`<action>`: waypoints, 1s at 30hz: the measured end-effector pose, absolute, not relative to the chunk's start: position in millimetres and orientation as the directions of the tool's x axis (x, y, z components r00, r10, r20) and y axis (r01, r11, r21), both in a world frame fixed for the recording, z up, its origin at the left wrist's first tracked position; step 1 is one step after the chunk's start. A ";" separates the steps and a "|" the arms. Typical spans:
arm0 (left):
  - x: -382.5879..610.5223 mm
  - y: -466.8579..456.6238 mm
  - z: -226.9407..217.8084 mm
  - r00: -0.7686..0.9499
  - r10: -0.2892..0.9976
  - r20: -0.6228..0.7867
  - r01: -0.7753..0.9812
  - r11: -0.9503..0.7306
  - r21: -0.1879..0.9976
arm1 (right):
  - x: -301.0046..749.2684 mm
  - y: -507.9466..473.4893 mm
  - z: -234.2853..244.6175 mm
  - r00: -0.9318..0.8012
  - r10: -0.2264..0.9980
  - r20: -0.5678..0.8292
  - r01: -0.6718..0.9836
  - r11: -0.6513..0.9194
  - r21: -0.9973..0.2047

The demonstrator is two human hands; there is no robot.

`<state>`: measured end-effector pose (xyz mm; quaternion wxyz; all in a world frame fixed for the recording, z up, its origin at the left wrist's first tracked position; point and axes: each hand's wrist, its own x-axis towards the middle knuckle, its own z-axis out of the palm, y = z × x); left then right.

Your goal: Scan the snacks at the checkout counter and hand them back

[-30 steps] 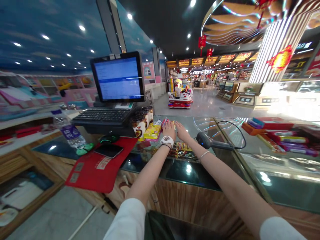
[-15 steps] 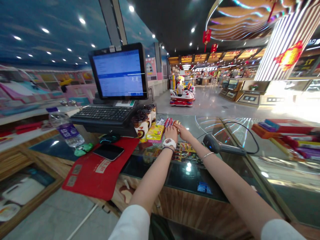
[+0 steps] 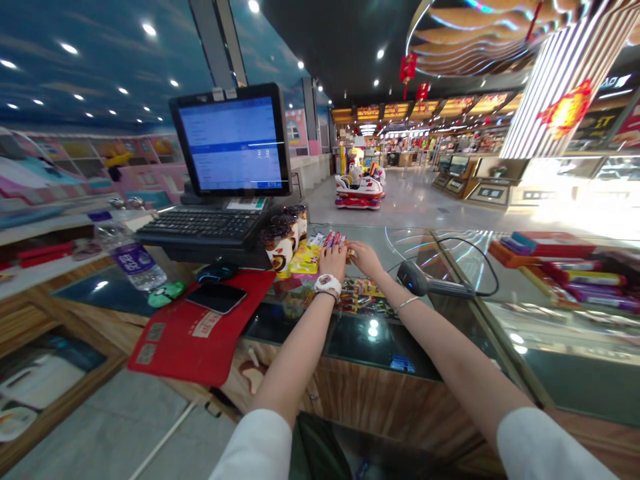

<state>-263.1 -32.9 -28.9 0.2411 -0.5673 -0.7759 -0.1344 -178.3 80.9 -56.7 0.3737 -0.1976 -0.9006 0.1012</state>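
Observation:
My left hand (image 3: pixel 333 262), wearing a white watch, lies over a row of red-wrapped snack sticks (image 3: pixel 334 238) on the glass counter. Its fingers are stretched out over the near ends of the packs. Right beside it, my right hand (image 3: pixel 367 259) has closed fingers at a small gold-wrapped snack (image 3: pixel 351 253); the hand covers part of it. A yellow snack packet (image 3: pixel 306 259) lies to the left of my left hand. Beyond that stand several lidded cups (image 3: pixel 278 249) with brown and white patterns.
Left of the cups are a monitor (image 3: pixel 230 143), a keyboard (image 3: pixel 203 225), a phone (image 3: pixel 217 297) on a red mat (image 3: pixel 200 347), and a water bottle (image 3: pixel 133 257). A corded barcode scanner (image 3: pixel 435 285) lies near my right forearm. Boxed snacks (image 3: pixel 575 267) sit at far right.
The view has shifted slightly. My right fingers have drawn in around the gold-wrapped snack, while my left hand stays over the red packs.

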 end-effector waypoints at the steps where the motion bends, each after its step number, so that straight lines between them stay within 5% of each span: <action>1: -264.5 -35.9 -26.7 -0.220 0.810 0.543 0.950 0.305 -0.070 | -175.9 78.1 -53.6 -0.644 0.418 0.640 0.276 0.908 -0.315; 10: -252.0 -49.5 -5.1 0.011 0.709 0.705 0.990 0.091 -0.107 | -127.2 62.3 -16.3 -0.570 0.286 0.770 0.308 0.943 -0.123; 19: -195.7 -59.8 1.3 0.090 0.708 0.701 0.996 -0.070 -0.057 | -45.9 54.4 -7.1 -0.561 0.174 0.809 0.407 0.909 0.086; 30: -153.8 -24.0 10.8 0.285 0.657 0.698 0.950 -0.292 -0.113 | 18.3 63.4 -15.8 -0.513 0.236 0.825 0.476 0.878 0.045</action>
